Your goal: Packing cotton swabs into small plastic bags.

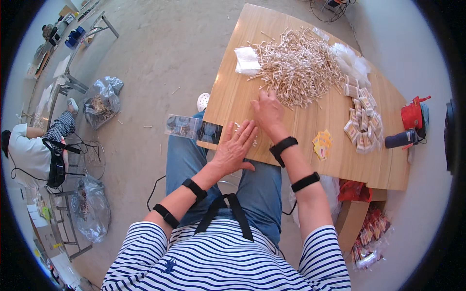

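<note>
A big heap of loose cotton swabs (301,65) covers the far middle of the wooden table (228,99). My right hand (268,112) is at the heap's near left edge, its fingers curled in a pinch on cotton swabs, mostly hidden by the fingers. My left hand (235,149) lies flat near the table's front edge, fingers stretched out, over a small group of swabs. White swab tips (255,142) peek out beside its fingers. A clear plastic bag with dark contents (183,127) hangs over the table's left corner, next to the left hand.
Clear bags (247,60) lie left of the heap. Packed swab bundles (363,121), yellow cards (322,145) and a dark bottle (401,139) lie to the right. Beneath stands a cardboard box (353,220). Another person (36,153) sits far left near plastic sacks (91,208).
</note>
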A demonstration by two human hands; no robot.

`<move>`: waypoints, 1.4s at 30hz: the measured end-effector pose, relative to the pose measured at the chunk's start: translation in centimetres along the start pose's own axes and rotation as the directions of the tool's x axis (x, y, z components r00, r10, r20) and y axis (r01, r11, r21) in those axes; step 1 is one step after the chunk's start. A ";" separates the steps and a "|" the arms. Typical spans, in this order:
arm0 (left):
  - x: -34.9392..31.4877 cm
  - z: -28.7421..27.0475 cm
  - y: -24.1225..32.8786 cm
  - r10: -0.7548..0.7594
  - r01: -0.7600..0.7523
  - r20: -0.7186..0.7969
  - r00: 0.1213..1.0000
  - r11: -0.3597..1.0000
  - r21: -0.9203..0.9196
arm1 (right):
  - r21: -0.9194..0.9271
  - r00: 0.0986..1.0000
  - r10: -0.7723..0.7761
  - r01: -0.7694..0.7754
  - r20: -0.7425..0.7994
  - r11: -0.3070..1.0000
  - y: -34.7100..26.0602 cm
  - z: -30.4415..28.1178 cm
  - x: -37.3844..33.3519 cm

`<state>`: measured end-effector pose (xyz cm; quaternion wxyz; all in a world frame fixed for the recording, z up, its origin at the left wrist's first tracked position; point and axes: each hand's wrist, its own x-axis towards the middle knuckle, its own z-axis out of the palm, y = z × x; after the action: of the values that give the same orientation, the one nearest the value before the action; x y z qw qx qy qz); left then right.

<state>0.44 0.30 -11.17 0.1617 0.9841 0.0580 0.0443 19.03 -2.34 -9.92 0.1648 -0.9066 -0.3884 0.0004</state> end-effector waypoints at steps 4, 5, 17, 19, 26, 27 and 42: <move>0.1 0.2 -0.1 0.010 -0.009 -0.008 1.000 1.000 0.019 | 0.049 1.000 -0.007 0.008 -0.016 0.999 4.6 -0.2 -2.1; 0.2 0.2 0.0 0.014 -0.013 -0.007 1.000 1.000 0.016 | 0.073 0.999 -0.015 0.018 -0.040 0.997 5.8 -0.4 -2.5; 0.2 0.2 0.0 0.016 -0.015 -0.023 1.000 0.999 0.044 | 0.467 0.997 -0.073 0.060 0.011 0.882 7.9 -2.2 -5.0; 0.2 0.3 0.0 0.013 -0.011 -0.027 1.000 0.998 0.062 | 0.491 0.998 -0.061 0.040 0.026 0.870 7.8 -2.1 -5.7; 0.1 0.4 -0.2 0.002 0.000 -0.038 0.999 0.998 0.061 | 0.427 0.997 -0.081 0.066 0.016 0.902 4.9 -0.9 -6.9; 0.1 0.5 -0.2 0.008 -0.006 -0.036 0.999 0.998 0.061 | 0.429 0.996 -0.084 0.069 0.016 0.901 4.8 -1.0 -6.4; 0.1 0.2 -0.1 -0.003 0.003 -0.009 1.000 0.998 0.061 | 0.133 0.983 0.168 -0.158 -0.070 0.979 6.8 -1.8 -4.2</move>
<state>0.55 0.35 -11.37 0.1313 0.9883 0.0615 0.0467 21.12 -10.21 -10.83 0.2371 -0.9224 -0.3050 0.0018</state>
